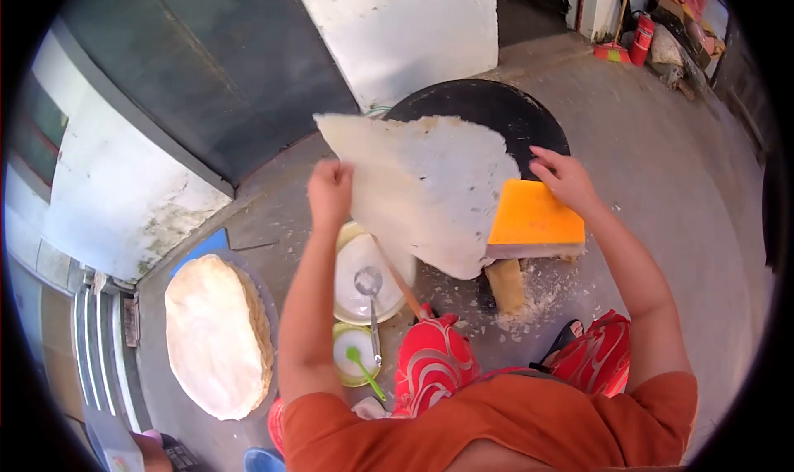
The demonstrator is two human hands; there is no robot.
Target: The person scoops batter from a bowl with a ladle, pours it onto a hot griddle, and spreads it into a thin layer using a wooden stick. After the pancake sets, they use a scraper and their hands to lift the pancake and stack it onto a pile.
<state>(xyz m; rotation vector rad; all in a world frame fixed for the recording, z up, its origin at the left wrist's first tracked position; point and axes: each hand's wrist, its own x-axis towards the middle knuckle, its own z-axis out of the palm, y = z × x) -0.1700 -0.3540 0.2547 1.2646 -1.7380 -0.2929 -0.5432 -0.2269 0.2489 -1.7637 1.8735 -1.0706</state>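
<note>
"Over the black griddle (529,124), what is that pale thing?"

"A thin, flat sheet (430,182) with a ragged rim. It hides the near part of the griddle and reaches out past its left side, one corner pointing up."

"Who has hold of it?"

"The left hand (331,192), closed tight on the left edge."

"And the right hand (562,177)?"

"Apart from the sheet, fingers loosely parted, nothing seen between them. It is at the upper corner of an orange block (538,211); whether the two touch, I cannot tell."

"What lies below that?"

"Pale flakes (538,294), scattered on the floor."

"Anything over by the left arm?"

"A white bowl (356,317) with a ladle (368,282) in it, and just beside that a smaller bowl (351,381) with a green spoon (364,371). Farther left is a thick stack of round, pale sheets (217,335)"
</note>
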